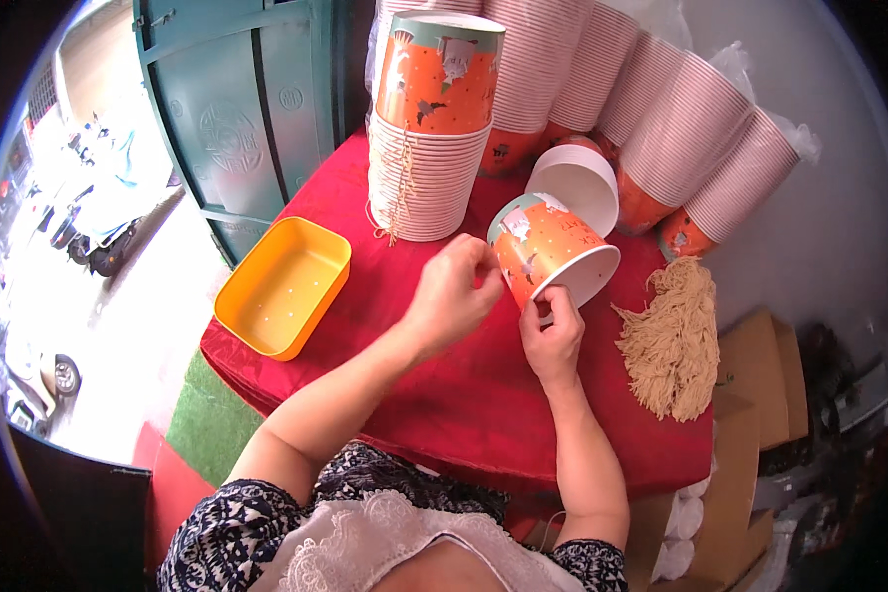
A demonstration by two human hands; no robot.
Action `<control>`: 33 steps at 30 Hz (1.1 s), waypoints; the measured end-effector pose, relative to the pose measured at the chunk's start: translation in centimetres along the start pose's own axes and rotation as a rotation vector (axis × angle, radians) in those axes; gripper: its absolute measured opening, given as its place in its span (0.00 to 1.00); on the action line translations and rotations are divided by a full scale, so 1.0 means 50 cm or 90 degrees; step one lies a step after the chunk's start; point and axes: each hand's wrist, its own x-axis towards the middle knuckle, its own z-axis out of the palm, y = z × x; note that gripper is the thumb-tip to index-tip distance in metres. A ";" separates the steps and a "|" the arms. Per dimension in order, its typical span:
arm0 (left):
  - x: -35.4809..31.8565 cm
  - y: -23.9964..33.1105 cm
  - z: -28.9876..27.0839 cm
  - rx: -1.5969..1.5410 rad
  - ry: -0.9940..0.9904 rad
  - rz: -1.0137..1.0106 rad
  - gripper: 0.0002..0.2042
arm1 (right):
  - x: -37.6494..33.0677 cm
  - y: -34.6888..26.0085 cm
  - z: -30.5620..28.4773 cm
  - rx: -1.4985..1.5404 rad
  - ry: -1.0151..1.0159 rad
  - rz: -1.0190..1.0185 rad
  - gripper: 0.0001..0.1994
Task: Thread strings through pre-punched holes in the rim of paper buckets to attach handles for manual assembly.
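My right grip [551, 340] is closed on the near rim of an orange-printed cup [543, 247], which I hold tipped on its side, its mouth facing right and its green base end toward the left. My left grip [451, 296] is bent in just beside that base end, fingers curled toward the thumb; whether it pinches anything or touches the cup, I honestly can't tell from this angle. Just beyond the held cup lies another cup [572, 187], its white inside showing. Ahead of my left grip, an upright stack of cups [424, 187] has tan strands [401, 187] hanging down its side. Left of that grip sits a yellow tray [281, 271]. Right of my right grip, a bundle of tan cord [669, 340] lies on the red-covered tabletop [464, 405]. Tall leaning stacks [691, 118] rise farther beyond.
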 end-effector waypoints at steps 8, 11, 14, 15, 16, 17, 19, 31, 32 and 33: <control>-0.033 0.012 -0.262 0.281 0.076 -0.024 0.04 | 0.023 0.009 -0.038 -0.069 0.112 -0.022 0.07; -0.056 -0.053 -0.321 0.431 0.060 -0.055 0.05 | 0.034 0.014 -0.051 -0.139 0.149 -0.074 0.07; -0.082 -0.069 -0.358 0.527 0.006 -0.109 0.08 | 0.046 -0.004 -0.058 -0.161 0.115 -0.101 0.06; -0.085 -0.076 -0.360 0.532 -0.013 -0.121 0.08 | 0.051 -0.015 -0.062 -0.186 0.124 -0.131 0.05; -0.087 -0.084 -0.361 0.537 -0.033 -0.132 0.09 | 0.053 -0.019 -0.066 -0.217 0.124 -0.171 0.06; -0.090 -0.084 -0.372 0.561 -0.054 -0.186 0.06 | 0.060 -0.025 -0.066 -0.207 0.101 -0.211 0.06; -0.106 -0.086 -0.387 0.502 -0.028 -0.079 0.08 | 0.068 -0.049 -0.066 -0.201 0.052 -0.261 0.05; -0.103 0.083 -0.265 0.412 -0.005 0.114 0.15 | 0.030 -0.135 -0.099 -0.226 -0.038 -0.368 0.14; -0.105 0.089 -0.256 0.404 -0.011 0.117 0.15 | 0.021 -0.140 -0.113 -0.197 -0.027 -0.329 0.13; -0.108 0.092 -0.248 0.382 0.000 0.132 0.14 | 0.012 -0.142 -0.127 -0.168 -0.016 -0.290 0.14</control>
